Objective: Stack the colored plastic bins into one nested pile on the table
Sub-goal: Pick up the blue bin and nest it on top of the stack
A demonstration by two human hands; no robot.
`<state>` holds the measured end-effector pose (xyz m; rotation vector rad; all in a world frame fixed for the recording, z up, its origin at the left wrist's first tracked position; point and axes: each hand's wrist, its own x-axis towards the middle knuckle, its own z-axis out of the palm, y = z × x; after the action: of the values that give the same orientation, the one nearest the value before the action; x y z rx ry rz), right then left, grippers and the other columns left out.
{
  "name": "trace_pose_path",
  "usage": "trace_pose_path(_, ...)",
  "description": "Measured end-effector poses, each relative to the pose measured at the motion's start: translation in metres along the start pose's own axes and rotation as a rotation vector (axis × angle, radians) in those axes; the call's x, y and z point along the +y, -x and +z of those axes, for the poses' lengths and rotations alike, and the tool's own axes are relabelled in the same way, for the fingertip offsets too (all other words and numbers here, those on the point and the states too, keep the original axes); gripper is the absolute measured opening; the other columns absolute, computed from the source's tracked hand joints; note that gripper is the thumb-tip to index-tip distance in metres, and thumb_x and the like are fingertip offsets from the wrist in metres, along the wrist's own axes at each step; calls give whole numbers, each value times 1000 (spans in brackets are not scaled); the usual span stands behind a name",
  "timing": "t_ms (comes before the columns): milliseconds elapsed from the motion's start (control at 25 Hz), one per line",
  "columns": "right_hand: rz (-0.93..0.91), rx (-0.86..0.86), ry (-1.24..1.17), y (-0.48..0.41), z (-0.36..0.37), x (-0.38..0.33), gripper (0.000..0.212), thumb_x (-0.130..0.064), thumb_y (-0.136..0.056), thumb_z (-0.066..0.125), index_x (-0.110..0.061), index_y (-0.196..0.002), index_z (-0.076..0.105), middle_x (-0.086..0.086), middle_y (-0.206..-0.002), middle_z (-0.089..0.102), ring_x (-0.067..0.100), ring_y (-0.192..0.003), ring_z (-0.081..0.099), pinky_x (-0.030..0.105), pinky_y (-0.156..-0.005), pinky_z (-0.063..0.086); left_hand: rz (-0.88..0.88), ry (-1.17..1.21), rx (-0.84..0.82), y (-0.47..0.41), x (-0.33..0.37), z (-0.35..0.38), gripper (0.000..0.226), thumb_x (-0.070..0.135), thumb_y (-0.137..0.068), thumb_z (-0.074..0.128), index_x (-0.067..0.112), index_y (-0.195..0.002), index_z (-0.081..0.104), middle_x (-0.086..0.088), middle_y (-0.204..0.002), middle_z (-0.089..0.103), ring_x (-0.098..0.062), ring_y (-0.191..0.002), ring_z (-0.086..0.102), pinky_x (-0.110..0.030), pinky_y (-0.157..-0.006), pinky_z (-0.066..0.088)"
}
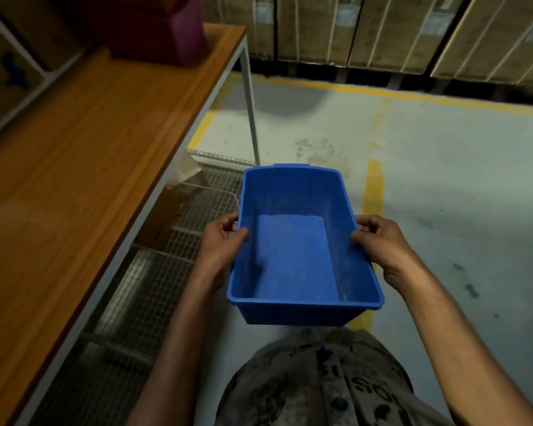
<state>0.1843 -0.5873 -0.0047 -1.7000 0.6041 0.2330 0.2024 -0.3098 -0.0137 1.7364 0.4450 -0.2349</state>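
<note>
Left grip (220, 244) clamped on the left long rim of the blue bin (290, 256), thumb hooked over onto the inner wall, fingers curled round the outside of the lip. Right grip (382, 244) mirrors it on the right rim, thumb inside, fingers wrapped under the edge. Both are narrow, pinching plastic and nothing else. The blue bin sits between the two, mouth up, off the tabletop (74, 179) and out over the floor (443, 179), just to the right of the tabletop's edge. Its inner base shows plainly; its near wall faces the camera and its underside is hidden. Over on the tabletop's far end stands a purple bin (166, 29), dark and blurred, its top cut off by the frame. Whether it is one bin or several nested, I cannot tell. Under the tabletop there's a wire shelf (166, 272), with something brown on it that is partly hidden by the tabletop's edge and hard to make out. A white leg (250, 103) drops from the far corner. Yellow lines (373, 192) run across the floor, one passing behind the blue bin. Strapped cartons (382, 26) line the back, their upper parts out of frame. Bottom centre, a patterned shirt (317, 379), its print too smeared to read.
</note>
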Motion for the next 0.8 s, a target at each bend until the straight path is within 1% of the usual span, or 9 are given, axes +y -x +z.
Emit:
trace_pose_path(120,13,25,-45,-50,-11,-25,34,10,-89,54,-15,-108,67,2,-93,73,12,-76,70,23,-57,54,-3,-11,-31,-46,30,27,42,-5,-89,60,15,-124,71,-4,-106,76,-17,-87,71,-22,-58,54)
trace_pose_path(200,-2,26,-53,-89,-20,-43,35,10,-88,54,-16,-108,68,3,-96,72,14,-79,70,26,-60,54,-3,-21,-29,-79,49,49,42,-5,-90,59,17,-123,70,0,-103,74,-15,-87,70,-21,-56,53)
trace_pose_path(280,-29,14,-37,-132,-31,-67,36,9,-88,55,-15,-112,67,2,-97,71,14,-79,69,27,-61,54,7,-21,4,-110,70,73,43,-6,-90,59,15,-126,69,-2,-106,73,-12,-86,68,-21,-59,51)
trace_pose_path(400,-101,-37,9,-188,-49,-109,39,7,-89,54,-18,-117,65,-5,-100,67,9,-79,68,23,-58,52,77,-19,76,-146,107,105,44,-9,-90,59,15,-125,67,-2,-106,70,-16,-91,67,-20,-61,51)
trace_pose_path(480,-185,-76,36,-223,-61,-140,43,6,-89,54,-22,-120,62,-6,-107,65,6,-79,67,20,-59,52,143,5,133,-167,134,123,47,-9,-91,59,22,-127,62,4,-103,66,-11,-87,66,-16,-59,52)
trace_pose_path(560,-281,-82,84,-257,-67,-169,46,4,-89,56,-24,-125,60,-8,-111,63,7,-84,64,22,-65,51,192,27,183,-189,157,137,52,-9,-92,60,24,-132,58,5,-106,64,-3,-86,64,-13,-60,54)
trace_pose_path(640,-362,-75,132,-286,-67,-197,47,3,-90,56,-28,-127,57,-13,-114,60,5,-91,60,23,-69,51,224,31,246,-208,179,147,57,-7,-92,62,26,-137,55,6,-112,61,-4,-96,63,-19,-69,58)
trace_pose_path(720,-457,-70,147,-315,-61,-223,50,3,-90,57,-30,-127,56,-14,-116,58,6,-96,57,25,-72,51,271,30,322,-232,198,150,62,-5,-90,64,31,-140,55,9,-119,59,-11,-110,61,-34,-83,60)
trace_pose_path(800,-544,-46,146,-343,-51,-248,51,3,-89,58,-29,-128,56,-12,-118,57,6,-98,56,24,-72,49,321,30,367,-256,215,150,64,-2,-90,64,37,-139,53,13,-122,59,-15,-115,60,-40,-86,60)
